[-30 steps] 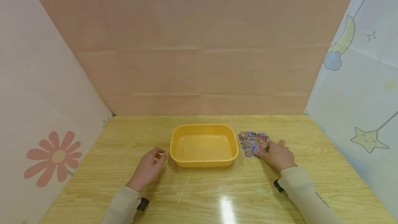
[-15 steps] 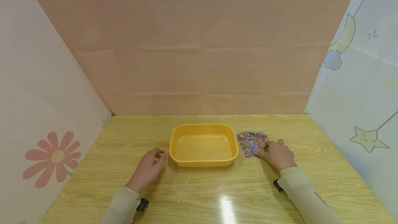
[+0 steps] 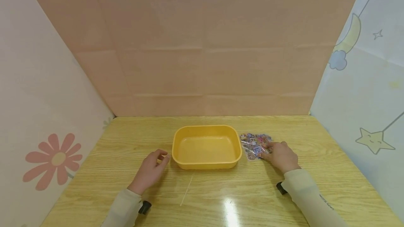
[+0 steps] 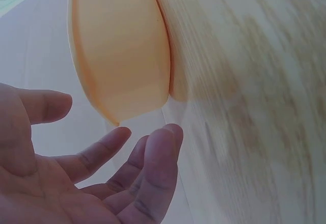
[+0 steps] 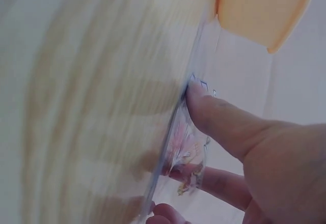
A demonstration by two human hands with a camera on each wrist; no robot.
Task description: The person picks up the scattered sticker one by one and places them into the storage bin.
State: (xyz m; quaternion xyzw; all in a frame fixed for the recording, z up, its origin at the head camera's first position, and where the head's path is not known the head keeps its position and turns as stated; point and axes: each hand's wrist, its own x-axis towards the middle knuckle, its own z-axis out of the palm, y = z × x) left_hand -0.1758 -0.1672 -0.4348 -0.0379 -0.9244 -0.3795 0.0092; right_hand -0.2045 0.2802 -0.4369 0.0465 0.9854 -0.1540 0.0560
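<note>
A yellow plastic tub (image 3: pixel 206 165) stands in the middle of the wooden table. My left hand (image 3: pixel 149 171) is just left of it, fingers loosely bent and holding nothing; in the left wrist view the fingertips (image 4: pixel 119 135) appear close to the tub's corner, and contact cannot be told. To the tub's right lies a clear sheet with colourful sticker-like pictures (image 3: pixel 250 144). My right hand (image 3: pixel 283 157) pinches its right side between thumb and fingers. In the right wrist view the see-through sheet (image 5: pixel 184 142) bows up between the thumb and a finger.
The wooden table (image 3: pixel 252 192) meets a brown paper-like backdrop (image 3: pixel 202 62) at its far edge. Patterned walls flank it left and right. A thin pale line (image 3: pixel 187 190) marks the tabletop in front of the tub.
The sheet under my right hand has buckled and its shine has shifted; its visible part has slid slightly left. My left hand and the tub stay in place.
</note>
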